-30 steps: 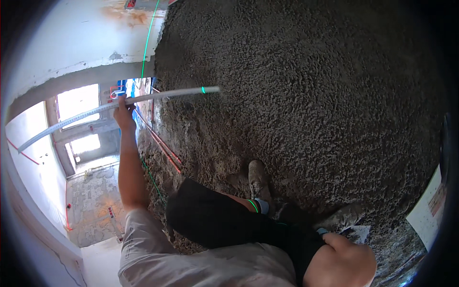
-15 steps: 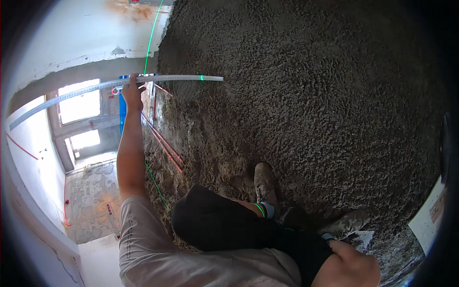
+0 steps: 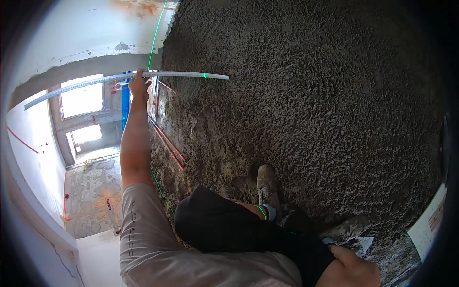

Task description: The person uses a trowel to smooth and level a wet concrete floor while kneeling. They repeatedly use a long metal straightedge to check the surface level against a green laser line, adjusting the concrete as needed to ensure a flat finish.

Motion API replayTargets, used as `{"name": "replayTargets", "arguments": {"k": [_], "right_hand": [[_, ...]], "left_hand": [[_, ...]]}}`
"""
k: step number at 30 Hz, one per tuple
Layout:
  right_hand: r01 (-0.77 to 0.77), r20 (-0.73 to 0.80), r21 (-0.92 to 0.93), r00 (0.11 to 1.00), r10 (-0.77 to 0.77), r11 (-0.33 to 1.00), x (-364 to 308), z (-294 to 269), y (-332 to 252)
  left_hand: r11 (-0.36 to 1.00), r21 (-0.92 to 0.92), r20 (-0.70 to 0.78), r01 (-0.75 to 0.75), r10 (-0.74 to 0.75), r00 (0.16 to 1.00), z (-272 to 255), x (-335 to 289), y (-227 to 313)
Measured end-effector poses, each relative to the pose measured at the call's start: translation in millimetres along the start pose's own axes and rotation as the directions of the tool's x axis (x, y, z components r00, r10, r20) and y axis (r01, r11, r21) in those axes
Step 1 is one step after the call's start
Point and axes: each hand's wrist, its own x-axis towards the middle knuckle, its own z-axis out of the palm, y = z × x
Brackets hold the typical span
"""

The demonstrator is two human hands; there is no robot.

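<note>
My left hand [image 3: 139, 87], at the end of an outstretched arm, is closed round a long, thin, pale strip [image 3: 186, 74] with fine marks along its length. It is held crosswise at the upper left, and its right end reaches out over rough, wet-looking mortar [image 3: 296, 105]. A bright green patch of light shows on the strip near that end. A green light line [image 3: 155, 38] runs down the pale wall close to the hand. My right hand is out of view.
Red pipes [image 3: 167, 143] come out of the mortar beside a blue upright pipe [image 3: 125, 107]. My mud-covered shoe [image 3: 267, 184] rests on the mortar. A pale board [image 3: 429, 220] is at the right edge. Bright window openings [image 3: 82, 100] lie to the left.
My left hand and the strip have shifted slightly right in the picture. The strip's left end has also come up a little. My grip has not changed.
</note>
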Motion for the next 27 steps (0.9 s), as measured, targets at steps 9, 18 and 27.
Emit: {"name": "replayTargets", "arguments": {"k": [9,18,27], "right_hand": [[-0.017,-0.019,-0.018,1.0,0.017,1.0,3.5,4.6,-8.5],[-0.046,-0.078,0.012,0.996,0.047,0.999,14.1,18.5,26.7],[0.063,-0.315,0.167,0.949,-0.007,0.984,3.5,-23.0,254.0]], "left_hand": [[0.997,-0.053,-0.026,0.064,-0.066,0.998,0.1,13.6,-21.4],[0.994,-0.082,0.01,0.072,-0.072,0.997,6.8,23.8,-23.3],[0.987,0.104,0.436,-0.122,0.065,0.898,-33.8,-53.9,100.9]]}}
